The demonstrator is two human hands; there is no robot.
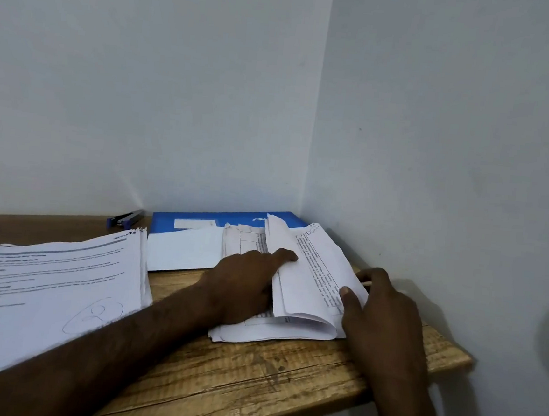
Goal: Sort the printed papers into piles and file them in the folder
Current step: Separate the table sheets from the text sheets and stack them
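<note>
Now left hand (246, 281) flat on paper pile (255, 330), right hand (381, 303) pinching folded-back sheets (313, 277), blue folder (199, 222) behind.

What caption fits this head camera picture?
Both hands, left and right, leaf through a paper stack beside a blue folder.

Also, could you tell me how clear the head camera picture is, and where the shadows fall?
Head view: dim, soft light; print on the left pile is smeared and unreadable; the right hand casts a shadow on the right wall, with another dark patch at the far right edge; wide-angle lens bows the table edges.
</note>
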